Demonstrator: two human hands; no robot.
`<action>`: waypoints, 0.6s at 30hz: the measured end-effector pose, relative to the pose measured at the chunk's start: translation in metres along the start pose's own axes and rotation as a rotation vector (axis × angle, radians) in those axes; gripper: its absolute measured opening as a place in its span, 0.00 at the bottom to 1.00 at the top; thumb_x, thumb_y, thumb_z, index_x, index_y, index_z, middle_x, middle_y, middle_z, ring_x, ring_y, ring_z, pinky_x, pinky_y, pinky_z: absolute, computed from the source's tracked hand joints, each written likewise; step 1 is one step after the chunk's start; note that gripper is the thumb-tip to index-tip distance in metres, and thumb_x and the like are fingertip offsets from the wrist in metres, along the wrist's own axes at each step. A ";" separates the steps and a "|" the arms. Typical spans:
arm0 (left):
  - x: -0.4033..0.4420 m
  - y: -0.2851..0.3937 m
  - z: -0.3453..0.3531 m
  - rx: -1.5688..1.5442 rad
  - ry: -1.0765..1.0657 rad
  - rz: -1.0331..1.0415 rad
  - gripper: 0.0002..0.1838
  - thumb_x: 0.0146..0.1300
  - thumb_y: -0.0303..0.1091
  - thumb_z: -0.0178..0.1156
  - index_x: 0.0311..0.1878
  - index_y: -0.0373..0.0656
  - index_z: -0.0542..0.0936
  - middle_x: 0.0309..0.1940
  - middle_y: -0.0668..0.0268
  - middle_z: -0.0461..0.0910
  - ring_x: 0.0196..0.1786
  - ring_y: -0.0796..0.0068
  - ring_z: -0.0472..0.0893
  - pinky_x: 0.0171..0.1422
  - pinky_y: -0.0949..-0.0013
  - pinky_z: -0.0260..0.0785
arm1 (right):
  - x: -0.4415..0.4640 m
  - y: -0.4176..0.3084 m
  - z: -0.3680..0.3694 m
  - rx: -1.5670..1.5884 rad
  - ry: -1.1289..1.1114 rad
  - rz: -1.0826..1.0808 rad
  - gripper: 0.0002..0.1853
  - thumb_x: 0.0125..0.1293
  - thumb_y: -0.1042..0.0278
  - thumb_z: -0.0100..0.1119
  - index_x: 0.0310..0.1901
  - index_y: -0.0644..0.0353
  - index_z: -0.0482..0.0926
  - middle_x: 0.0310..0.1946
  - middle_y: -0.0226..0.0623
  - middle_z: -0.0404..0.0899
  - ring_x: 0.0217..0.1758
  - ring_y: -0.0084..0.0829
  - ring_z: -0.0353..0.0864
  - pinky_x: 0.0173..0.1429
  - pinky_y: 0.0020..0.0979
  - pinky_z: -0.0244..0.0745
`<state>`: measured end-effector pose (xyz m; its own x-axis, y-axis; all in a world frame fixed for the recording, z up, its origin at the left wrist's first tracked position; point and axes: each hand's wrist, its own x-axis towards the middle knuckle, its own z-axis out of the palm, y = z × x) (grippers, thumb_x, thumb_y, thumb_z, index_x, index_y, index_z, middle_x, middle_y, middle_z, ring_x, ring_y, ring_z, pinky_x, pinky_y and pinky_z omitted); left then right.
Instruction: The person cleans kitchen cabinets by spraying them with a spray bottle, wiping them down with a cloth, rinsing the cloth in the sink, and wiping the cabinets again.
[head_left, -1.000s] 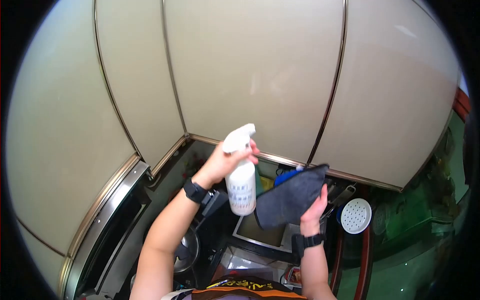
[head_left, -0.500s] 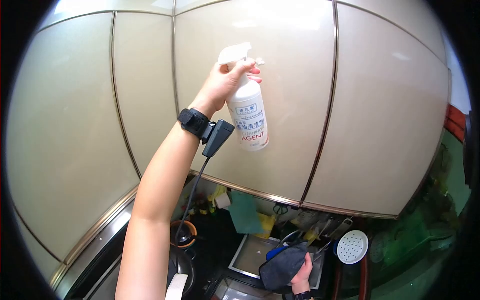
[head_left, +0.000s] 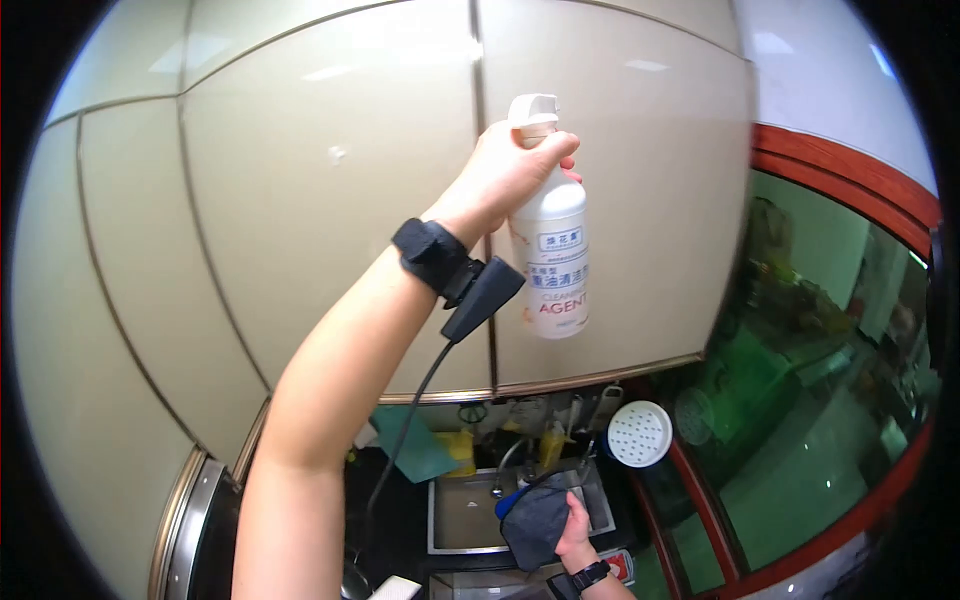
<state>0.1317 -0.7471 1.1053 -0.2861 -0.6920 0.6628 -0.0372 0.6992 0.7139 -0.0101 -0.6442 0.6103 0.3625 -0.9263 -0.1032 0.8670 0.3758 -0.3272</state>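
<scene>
A white spray bottle [head_left: 552,225] labelled "Cleaning Agent" hangs upright in my left hand [head_left: 525,165], whose fingers wrap its neck just under the trigger head. Behind it is a glossy beige cabinet door [head_left: 640,200], on the right of a dark seam. White foam [head_left: 337,154] clings to the neighbouring cabinet door [head_left: 290,230]. Lower down, over the sink [head_left: 465,515], my right hand [head_left: 574,528] grips a dark grey cloth [head_left: 538,525]. Something blue shows at the cloth's left edge. The right fingertips are partly hidden by the cloth.
A green sheet [head_left: 412,443] and utensils hang below the cabinets beside a faucet [head_left: 510,460]. A white perforated disc [head_left: 640,434] is at the right, near a red-framed window [head_left: 840,165]. A metal range hood edge [head_left: 195,520] lies lower left.
My view has turned right. The left hand has carried the spray bottle from before the middle door to the right one. Foam now shows on the middle door; the cloth stays in my right hand.
</scene>
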 end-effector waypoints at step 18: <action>0.012 -0.073 0.054 0.063 -0.051 0.049 0.12 0.63 0.38 0.59 0.42 0.39 0.78 0.31 0.65 0.83 0.38 0.76 0.82 0.46 0.66 0.73 | -0.097 -0.066 -0.071 0.031 0.192 -0.416 0.27 0.66 0.47 0.47 0.57 0.60 0.75 0.53 0.45 0.79 0.56 0.47 0.78 0.61 0.50 0.72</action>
<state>0.0788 -0.7966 1.0492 -0.3374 -0.6480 0.6828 -0.0819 0.7428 0.6645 -0.1270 -0.5811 0.5753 -0.0858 -0.9860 -0.1428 0.9365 -0.0309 -0.3493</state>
